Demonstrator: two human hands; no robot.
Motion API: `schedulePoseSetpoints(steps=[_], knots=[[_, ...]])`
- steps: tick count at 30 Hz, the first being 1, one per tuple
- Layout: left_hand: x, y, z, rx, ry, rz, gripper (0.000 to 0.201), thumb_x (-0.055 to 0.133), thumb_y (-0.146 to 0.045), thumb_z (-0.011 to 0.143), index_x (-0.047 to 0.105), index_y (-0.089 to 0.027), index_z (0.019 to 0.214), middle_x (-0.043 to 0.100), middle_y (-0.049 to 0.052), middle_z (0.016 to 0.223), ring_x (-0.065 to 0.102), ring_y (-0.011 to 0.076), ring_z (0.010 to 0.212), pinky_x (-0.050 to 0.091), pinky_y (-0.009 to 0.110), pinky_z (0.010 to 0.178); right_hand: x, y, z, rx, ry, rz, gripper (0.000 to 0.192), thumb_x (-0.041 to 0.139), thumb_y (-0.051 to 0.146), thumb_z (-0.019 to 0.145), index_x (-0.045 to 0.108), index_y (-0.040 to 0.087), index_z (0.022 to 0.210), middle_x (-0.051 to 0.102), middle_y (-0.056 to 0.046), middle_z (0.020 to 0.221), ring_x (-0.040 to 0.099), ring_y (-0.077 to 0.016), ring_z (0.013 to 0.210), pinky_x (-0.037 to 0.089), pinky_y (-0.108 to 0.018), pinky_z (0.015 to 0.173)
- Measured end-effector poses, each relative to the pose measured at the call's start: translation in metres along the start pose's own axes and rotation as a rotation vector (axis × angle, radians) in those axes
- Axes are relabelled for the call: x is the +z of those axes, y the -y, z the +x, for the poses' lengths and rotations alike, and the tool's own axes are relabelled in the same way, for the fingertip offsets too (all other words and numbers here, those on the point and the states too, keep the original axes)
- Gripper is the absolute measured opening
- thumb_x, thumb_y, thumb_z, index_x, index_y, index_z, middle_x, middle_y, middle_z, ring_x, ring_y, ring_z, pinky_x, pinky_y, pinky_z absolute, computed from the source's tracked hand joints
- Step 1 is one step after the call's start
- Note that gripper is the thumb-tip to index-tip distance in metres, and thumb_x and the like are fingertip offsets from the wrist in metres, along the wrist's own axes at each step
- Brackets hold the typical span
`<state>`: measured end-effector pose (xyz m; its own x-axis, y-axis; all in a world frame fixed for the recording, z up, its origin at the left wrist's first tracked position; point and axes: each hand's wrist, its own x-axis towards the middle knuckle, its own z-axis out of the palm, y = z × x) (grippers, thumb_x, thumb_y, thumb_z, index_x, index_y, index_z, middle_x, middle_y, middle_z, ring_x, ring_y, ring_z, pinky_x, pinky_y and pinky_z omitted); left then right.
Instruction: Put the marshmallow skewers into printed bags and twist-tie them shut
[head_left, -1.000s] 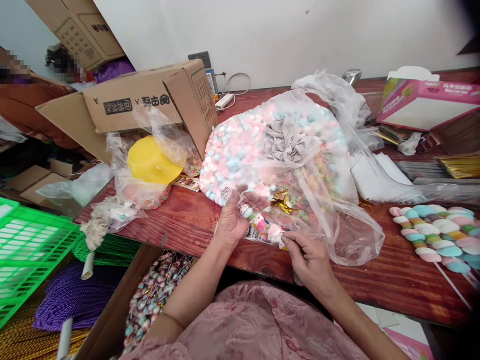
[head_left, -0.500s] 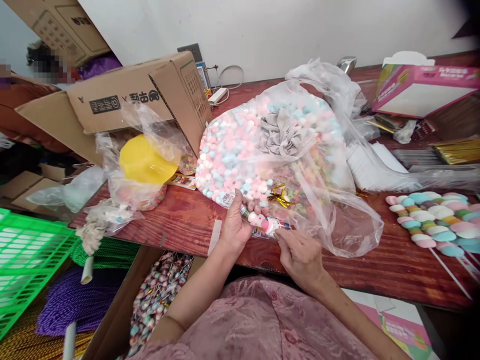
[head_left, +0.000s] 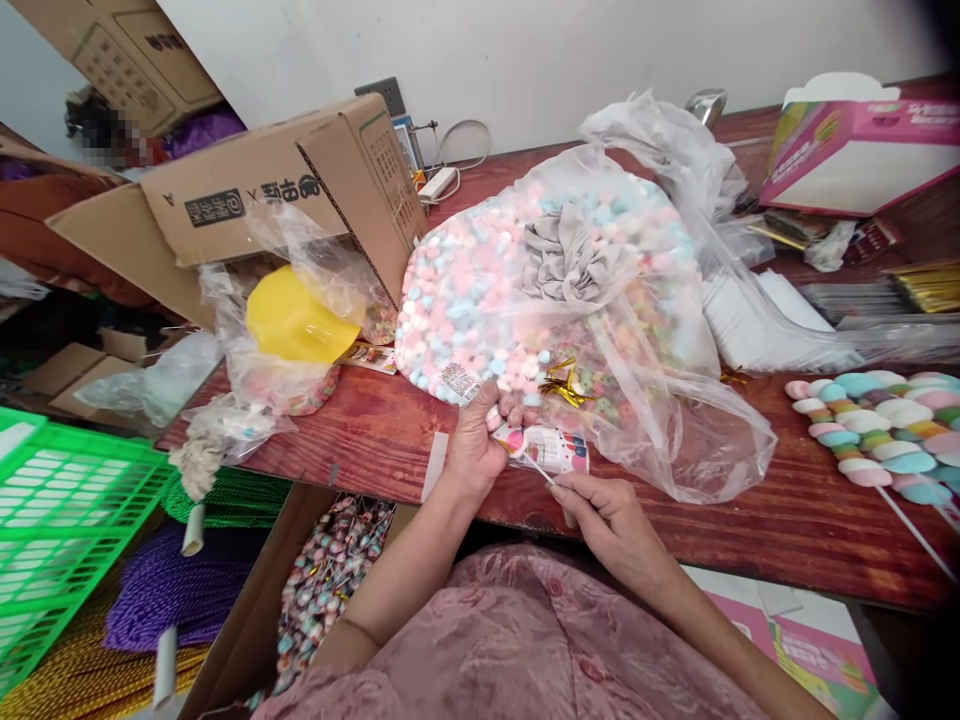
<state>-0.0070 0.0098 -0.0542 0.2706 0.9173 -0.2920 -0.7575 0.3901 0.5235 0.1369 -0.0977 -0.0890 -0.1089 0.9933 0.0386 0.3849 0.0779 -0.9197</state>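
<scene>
My left hand (head_left: 480, 440) is closed around small marshmallow pieces, mostly hidden by its fingers. A pink marshmallow (head_left: 514, 440) shows at its edge, with a thin white stick (head_left: 538, 468) running from it toward the right. My right hand (head_left: 604, 510) pinches the other end of this stick between thumb and fingers. Beneath and beyond the stick lies a printed packet (head_left: 559, 450) on the red-brown table (head_left: 382, 440). Just behind my hands sits a big clear bag of pink, white and blue marshmallows (head_left: 465, 290), with gold twist ties (head_left: 568, 382) on it.
Finished marshmallow skewers (head_left: 885, 430) lie at the right. A cardboard box (head_left: 277, 180) and a bag with a yellow round thing (head_left: 300, 315) stand left. Below the table edge are a box of small candy sticks (head_left: 326, 570) and a green basket (head_left: 67, 540). Another person (head_left: 60, 240) is far left.
My right hand has drawn slightly back and down from my left hand, and the white stick now shows between them. The packet is less covered. The view has shifted a little.
</scene>
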Motion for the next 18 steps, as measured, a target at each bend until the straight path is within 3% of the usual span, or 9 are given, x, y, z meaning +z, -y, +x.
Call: schedulePoseSetpoints(steps=[9, 15, 18], knots=[[0.002, 0.029, -0.011, -0.034, 0.132, 0.124, 0.045, 0.083, -0.032, 0.07, 0.041, -0.018, 0.06, 0.039, -0.01, 0.051, 0.038, 0.004, 0.043, 0.045, 0.021, 0.054, 0.017, 0.008, 0.02, 0.035, -0.101, 0.29, 0.038, 0.05, 0.042, 0.089, 0.044, 0.02, 0.059, 0.037, 0.005, 0.052, 0.031, -0.009, 0.05, 0.028, -0.023, 0.048], [-0.007, 0.034, -0.011, -0.055, 0.154, 0.149, 0.037, 0.083, -0.043, 0.068, 0.063, -0.015, 0.08, 0.065, 0.0, 0.075, 0.062, 0.0136, 0.071, 0.051, 0.028, 0.074, 0.018, 0.004, 0.025, 0.044, -0.212, 0.33, 0.035, 0.051, 0.041, 0.089, 0.052, 0.019, 0.062, 0.039, 0.005, 0.051, 0.032, -0.0088, 0.048, 0.028, -0.024, 0.047], [-0.006, 0.038, -0.016, -0.086, 0.157, 0.248, 0.036, 0.081, -0.045, 0.069, 0.064, -0.015, 0.076, 0.068, 0.003, 0.078, 0.065, 0.0177, 0.081, 0.049, 0.03, 0.08, 0.019, -0.002, 0.021, 0.015, -0.282, 0.268, 0.031, 0.052, 0.038, 0.09, 0.056, 0.019, 0.066, 0.043, 0.005, 0.054, 0.037, -0.0094, 0.05, 0.032, -0.024, 0.05]])
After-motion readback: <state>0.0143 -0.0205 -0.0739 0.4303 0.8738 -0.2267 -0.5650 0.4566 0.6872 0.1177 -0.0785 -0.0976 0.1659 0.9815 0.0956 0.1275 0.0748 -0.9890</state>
